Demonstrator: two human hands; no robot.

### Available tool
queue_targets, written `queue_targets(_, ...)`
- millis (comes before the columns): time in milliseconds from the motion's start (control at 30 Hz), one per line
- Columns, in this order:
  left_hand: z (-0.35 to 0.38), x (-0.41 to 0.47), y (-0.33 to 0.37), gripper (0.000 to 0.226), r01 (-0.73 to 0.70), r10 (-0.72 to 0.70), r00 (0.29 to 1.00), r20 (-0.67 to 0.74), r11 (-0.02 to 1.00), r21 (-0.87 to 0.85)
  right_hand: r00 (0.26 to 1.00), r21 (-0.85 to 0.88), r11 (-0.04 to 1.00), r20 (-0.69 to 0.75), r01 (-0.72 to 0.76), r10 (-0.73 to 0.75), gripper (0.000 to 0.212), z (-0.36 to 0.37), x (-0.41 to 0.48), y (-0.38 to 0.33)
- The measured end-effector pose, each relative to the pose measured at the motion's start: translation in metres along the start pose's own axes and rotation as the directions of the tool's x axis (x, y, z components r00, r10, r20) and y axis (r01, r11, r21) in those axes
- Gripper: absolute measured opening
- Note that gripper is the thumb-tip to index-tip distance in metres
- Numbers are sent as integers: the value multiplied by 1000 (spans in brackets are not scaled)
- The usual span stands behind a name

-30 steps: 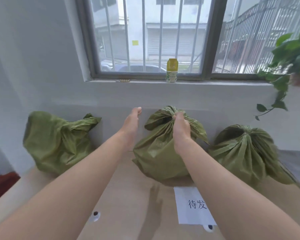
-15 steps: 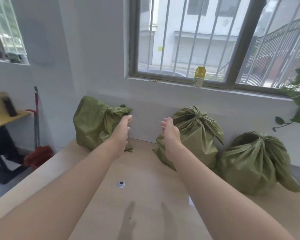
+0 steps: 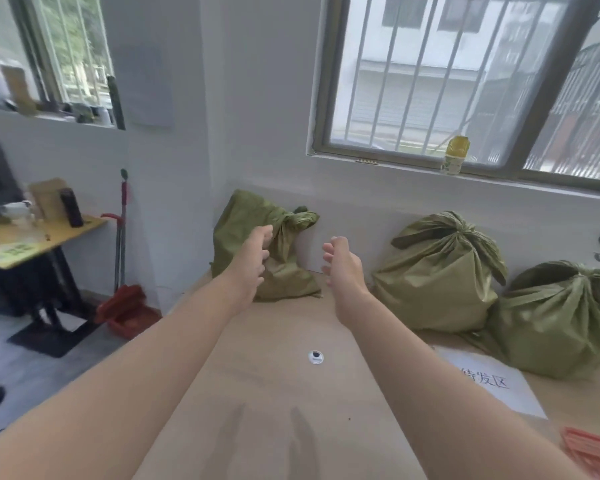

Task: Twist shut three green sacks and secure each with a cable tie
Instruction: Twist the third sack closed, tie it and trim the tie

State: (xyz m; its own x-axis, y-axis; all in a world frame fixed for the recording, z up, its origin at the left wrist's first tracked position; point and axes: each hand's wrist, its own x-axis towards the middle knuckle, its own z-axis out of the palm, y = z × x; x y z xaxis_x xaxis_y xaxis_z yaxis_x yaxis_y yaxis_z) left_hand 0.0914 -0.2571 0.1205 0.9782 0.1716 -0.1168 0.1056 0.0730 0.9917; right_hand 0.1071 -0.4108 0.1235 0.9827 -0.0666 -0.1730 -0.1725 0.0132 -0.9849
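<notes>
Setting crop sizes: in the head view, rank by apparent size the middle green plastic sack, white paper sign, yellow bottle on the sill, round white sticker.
middle green plastic sack
white paper sign
yellow bottle
round white sticker
The bottle stands farthest, so looks smaller.

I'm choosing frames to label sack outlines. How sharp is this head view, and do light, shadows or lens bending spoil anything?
Head view: daylight from the barred window; faint arm shadows lie on the table, short of the left sack. Head view: that sack, the left hand and right hand read fairly sharp, the desk far left is blurred, and the wide lens tilts the window frame.
</notes>
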Motion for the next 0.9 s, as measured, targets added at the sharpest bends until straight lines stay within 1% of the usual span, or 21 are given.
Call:
queue_targets(133,-24,19,-6,61,24,-24,1000,-8,1000,9,999,22,999,9,-35,35,36,34,12,9)
queue_targets(233,-37,36,-16,61,46,-45,999,-30,999,27,999,27,999,29,-44,43,38,52,33,21)
queue_targets(367,-54,64,-24,60,92,-87,994,-72,994,65,996,80,994,53,-76,72,45,64,65,27)
queue_targets(500,-70,95,-23,59,98,-91,991,-96,993,72,992,81,991,65,-108,103,39,81,97,33)
queue_targets(633,-92,124,-25,59,99,-93,991,-100,993,58,990,69,989,71,-130,125,41,107,119,39)
queue_targets(700,-105,143,-27,59,107,-102,990,-96,993,52,989,58,989,59,-135,132,37,122,132,41)
queue_targets(767,-121,167,-34,59,124,-120,989,-85,991,39,990,47,990,50,-133,131,25,138,144,44)
queue_targets(900,-154,220,-48,57,189,-189,981,-35,982,1,989,45,989,-31,-143,145,26,171,171,58)
